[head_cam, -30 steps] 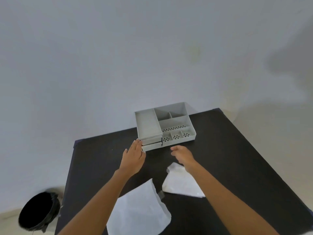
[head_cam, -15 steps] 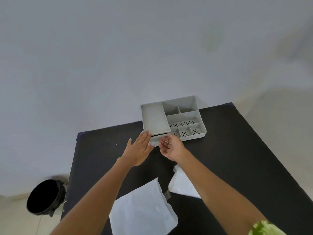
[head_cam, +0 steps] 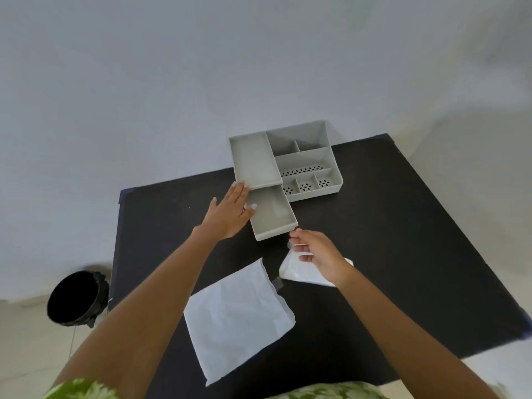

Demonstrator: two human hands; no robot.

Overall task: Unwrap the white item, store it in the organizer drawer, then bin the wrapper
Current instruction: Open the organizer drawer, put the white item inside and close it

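The bin stands on the floor left of the desk. The left hand, fingers spread flat, steadies the organizer beside its pulled-out drawer. The right hand, its grip loosely curled and empty, hovers over the white item, right of the flat wrapper; best pinch it lightly and lower it fully inside.

No text, label, brand, number or sign is showing legibly anywhere: the grey organizer, its open drawer, the white sheet, the crumpled wrapper and the black bin are all appearing blank.
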